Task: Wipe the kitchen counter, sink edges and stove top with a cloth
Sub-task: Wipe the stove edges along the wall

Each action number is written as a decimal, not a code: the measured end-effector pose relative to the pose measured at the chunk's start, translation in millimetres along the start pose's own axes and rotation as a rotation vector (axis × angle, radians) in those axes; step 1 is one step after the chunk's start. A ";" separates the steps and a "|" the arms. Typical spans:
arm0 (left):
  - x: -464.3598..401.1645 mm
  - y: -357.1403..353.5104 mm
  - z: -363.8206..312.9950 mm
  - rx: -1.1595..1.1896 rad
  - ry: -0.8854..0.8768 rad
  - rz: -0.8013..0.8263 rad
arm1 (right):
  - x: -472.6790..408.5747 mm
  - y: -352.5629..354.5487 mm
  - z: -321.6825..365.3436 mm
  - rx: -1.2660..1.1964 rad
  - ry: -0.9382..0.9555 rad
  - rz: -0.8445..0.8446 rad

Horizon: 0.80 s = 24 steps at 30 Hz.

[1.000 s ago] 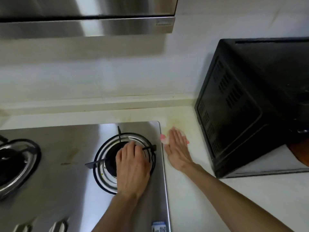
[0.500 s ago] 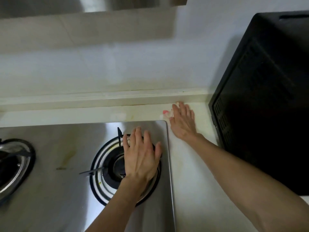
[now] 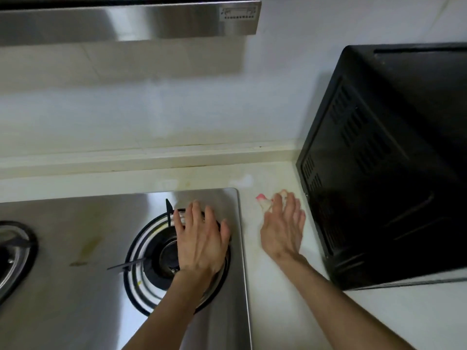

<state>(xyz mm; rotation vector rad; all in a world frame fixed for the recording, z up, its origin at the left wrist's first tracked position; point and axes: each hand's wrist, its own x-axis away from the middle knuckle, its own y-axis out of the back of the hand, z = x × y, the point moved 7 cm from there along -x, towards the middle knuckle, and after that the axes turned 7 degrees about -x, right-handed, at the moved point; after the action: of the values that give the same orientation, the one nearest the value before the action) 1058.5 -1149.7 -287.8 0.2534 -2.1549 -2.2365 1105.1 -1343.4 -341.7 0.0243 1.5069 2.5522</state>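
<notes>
The pale kitchen counter (image 3: 273, 299) is seen running from 12 o'clock down to 5 o'clock. A stainless gas stove top (image 3: 75, 248) is set into it at 8 o'clock, and a black countertop oven (image 3: 384, 173) stands at 3 o'clock. A range hood (image 3: 131, 21) is noted at 11 o'clock. The right-hand burner (image 3: 156, 258) lies just left of centre; the left hand (image 3: 202, 238) is rested flat on it, fingers straight and spread, nothing held. The right hand (image 3: 283, 228) is pressed flat, fingers extended, on a small white-and-pink cloth (image 3: 264, 202) on the counter strip between stove and oven, at 2 o'clock of the burner. The cloth is judged light, soft and easily bunched; a flat palm over its middle should be preferred to an edge pinch.
</notes>
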 end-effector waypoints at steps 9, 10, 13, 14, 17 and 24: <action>0.7 -4.5 1.4 0.048 0.002 -0.035 | -97.8 -23.7 38.4 -0.040 -0.154 0.008; 0.7 -5.3 1.7 0.053 -0.002 -0.039 | -103.8 -27.7 48.5 -0.063 -0.166 0.014; 0.0 -7.4 2.3 0.056 -0.006 -0.029 | -105.5 -38.7 67.4 -0.099 -0.095 0.047; 0.0 -7.9 2.4 0.060 -0.007 -0.024 | -99.3 -43.3 74.6 -0.109 0.021 0.091; 0.2 -8.0 2.9 0.082 0.008 -0.022 | -75.9 -43.2 83.7 -0.180 0.322 0.244; -2.0 -5.9 0.9 0.087 0.029 -0.009 | 22.6 -4.3 54.3 -0.365 0.366 0.242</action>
<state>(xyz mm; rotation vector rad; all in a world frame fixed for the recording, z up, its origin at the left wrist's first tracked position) 1060.9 -1148.3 -293.4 0.2959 -2.2440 -2.1321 1089.2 -1290.7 -320.8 -0.3468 1.1705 3.1267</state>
